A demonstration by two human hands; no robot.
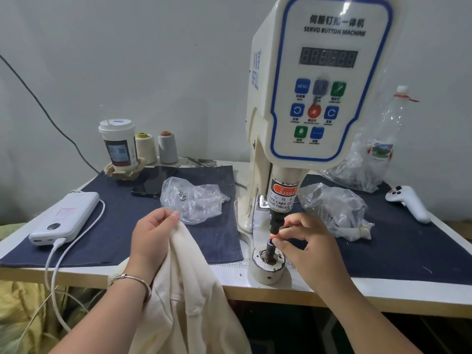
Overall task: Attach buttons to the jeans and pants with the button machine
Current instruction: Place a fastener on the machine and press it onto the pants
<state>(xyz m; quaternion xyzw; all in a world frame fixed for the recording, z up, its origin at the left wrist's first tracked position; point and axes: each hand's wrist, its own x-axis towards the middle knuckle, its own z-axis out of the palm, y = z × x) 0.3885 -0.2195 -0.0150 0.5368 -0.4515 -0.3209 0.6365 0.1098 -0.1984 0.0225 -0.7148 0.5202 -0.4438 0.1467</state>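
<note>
The white servo button machine [316, 80] stands at the middle of the table, its black punch [275, 221] above the lower die post [269, 250] in a round white base [267, 270]. My right hand [306, 244] pinches something small at the top of the die post; the part itself is too small to make out. My left hand [153, 236] grips cream pants [189, 297] at the table's front edge, the cloth hanging down off the table. A clear bag of metal buttons [194, 199] lies just behind my left hand.
A dark denim mat [122, 226] covers the table. On it lie a white power bank [65, 217] with cable, a phone [153, 182], more plastic bags [337, 210] and a white handheld controller [408, 203]. A cup [118, 144], thread cones [155, 146] and a bottle [390, 118] stand behind.
</note>
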